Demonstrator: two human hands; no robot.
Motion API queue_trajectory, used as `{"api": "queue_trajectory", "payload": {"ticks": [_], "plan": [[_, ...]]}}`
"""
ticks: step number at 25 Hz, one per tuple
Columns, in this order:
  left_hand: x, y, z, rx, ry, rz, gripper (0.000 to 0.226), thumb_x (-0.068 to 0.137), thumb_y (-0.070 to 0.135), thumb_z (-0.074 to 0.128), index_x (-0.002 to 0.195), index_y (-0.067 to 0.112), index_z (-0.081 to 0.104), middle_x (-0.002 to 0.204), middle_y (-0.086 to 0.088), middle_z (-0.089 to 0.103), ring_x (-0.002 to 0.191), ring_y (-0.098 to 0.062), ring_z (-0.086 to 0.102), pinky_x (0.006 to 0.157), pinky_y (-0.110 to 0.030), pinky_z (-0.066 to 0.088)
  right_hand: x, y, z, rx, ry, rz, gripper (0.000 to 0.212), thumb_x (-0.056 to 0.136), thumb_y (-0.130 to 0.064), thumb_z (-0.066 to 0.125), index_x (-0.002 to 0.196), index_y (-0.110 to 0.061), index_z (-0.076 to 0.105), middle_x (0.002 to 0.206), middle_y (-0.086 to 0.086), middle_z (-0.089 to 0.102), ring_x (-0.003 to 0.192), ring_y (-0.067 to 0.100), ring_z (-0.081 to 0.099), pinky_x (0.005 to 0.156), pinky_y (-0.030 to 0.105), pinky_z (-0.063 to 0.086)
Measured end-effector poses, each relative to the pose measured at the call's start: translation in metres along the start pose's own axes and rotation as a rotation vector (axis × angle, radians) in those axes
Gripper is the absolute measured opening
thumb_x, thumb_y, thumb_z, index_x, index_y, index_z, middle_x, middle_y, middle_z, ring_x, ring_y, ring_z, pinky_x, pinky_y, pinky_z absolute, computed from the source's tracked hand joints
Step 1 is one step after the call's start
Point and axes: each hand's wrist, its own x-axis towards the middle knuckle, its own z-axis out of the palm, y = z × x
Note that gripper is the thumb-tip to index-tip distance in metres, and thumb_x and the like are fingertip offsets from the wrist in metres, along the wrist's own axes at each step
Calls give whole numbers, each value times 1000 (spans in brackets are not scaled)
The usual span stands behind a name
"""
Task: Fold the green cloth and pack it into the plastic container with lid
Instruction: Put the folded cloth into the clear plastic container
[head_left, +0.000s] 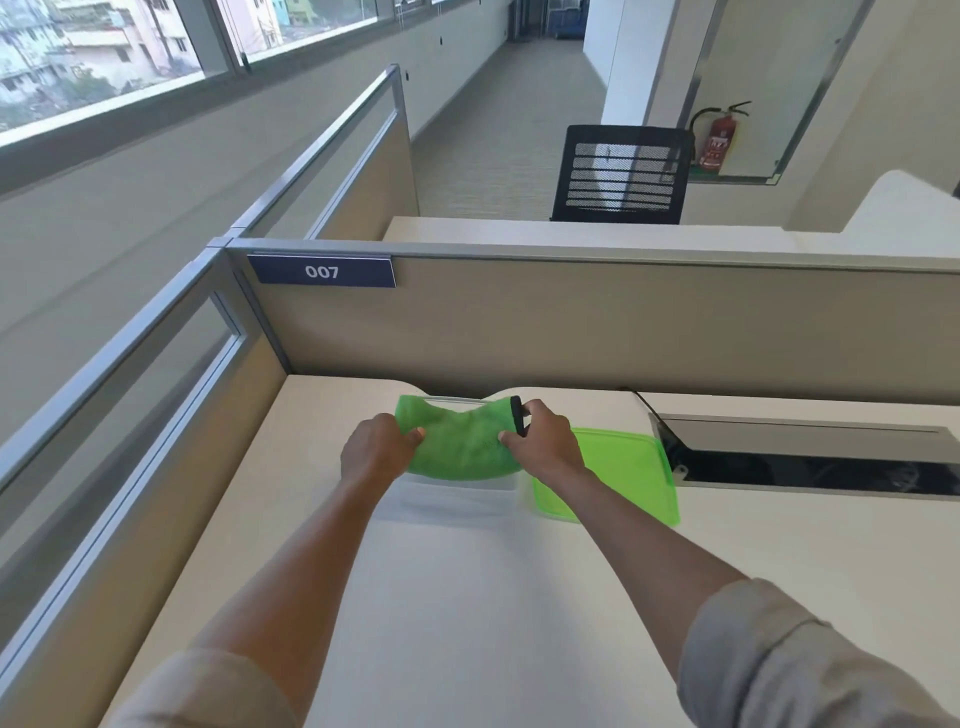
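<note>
While the green cloth (460, 441) is already gathered into a compact folded bundle, packing is only under way. At the left, the left hand (376, 451) grips the bundle's left end, its fingers (415, 434) closed on the fabric. At centre, the cloth hangs between the two hands over the clear plastic container (457, 496), whose far rim shows just behind the bundle and whose near wall shows below it; whether the cloth's underside already touches the inside cannot be told. Next, the right hand (545, 441) pinches the bundle's right end, fingers clamped on the cloth beside its black edge trim (516, 415). Farther right, the green lid (628, 467) lies flat on the counter (467, 597), just beside the container and not yet fitted. By this reading, folding appears done; what remains is to settle the cloth fully inside, release it, and press the lid on.
</note>
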Motion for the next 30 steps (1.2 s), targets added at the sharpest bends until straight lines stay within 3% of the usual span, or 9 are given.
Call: {"api": "queue_trajectory", "payload": {"ticks": [5,10,13,16,19,23,26,30], "plan": [[-8,1,8,203,77,111,38,95,47,54,100,9,62,103,-14,69,96,-34,64,73,-36,41,0,-5,8,-199,-7,-99,44,84,-32,68,118,-11,50,103,14,66,96,36,63,72,37,48],[-17,13,7,414,187,208,38,89,49,63,106,16,58,102,-3,69,96,-26,63,76,-35,40,1,-15,21,-476,-6,-104,43,82,1,53,123,-6,44,107,16,67,100,35,63,66,37,42],[-16,13,10,417,295,366,39,84,29,71,117,15,55,105,-4,62,93,-26,59,77,-36,45,0,-18,23,-517,80,-156,43,83,6,48,124,-6,45,110,13,65,102,35,59,69,40,43],[-13,12,16,348,181,540,16,84,10,62,98,16,65,97,-6,63,89,-30,61,72,-41,49,-5,-18,25,-600,174,-361,39,81,6,46,116,-11,52,110,10,60,101,34,54,76,42,43],[-12,7,23,254,52,473,14,88,20,55,81,14,65,88,-8,65,86,-32,64,64,-36,46,-8,-14,30,-717,71,-411,26,88,-7,51,111,-14,60,110,7,64,112,33,49,87,43,40],[-7,4,28,170,-77,332,15,88,25,54,86,16,65,95,-10,68,91,-34,64,66,-31,40,-2,-12,38,-808,-140,-247,29,97,-31,48,111,-13,67,119,10,66,135,32,34,110,51,24],[-2,3,30,158,-119,296,19,89,27,55,96,15,68,102,-13,68,95,-35,63,72,-32,44,4,-13,41,-846,-248,-215,33,98,-30,46,120,-14,64,134,14,59,147,29,20,117,56,10],[-2,2,33,130,-121,276,21,90,26,54,96,13,69,103,-14,67,96,-36,62,72,-31,44,11,-11,39,-854,-314,-213,37,95,-24,46,128,-14,58,145,12,50,151,26,12,118,58,5]]}}
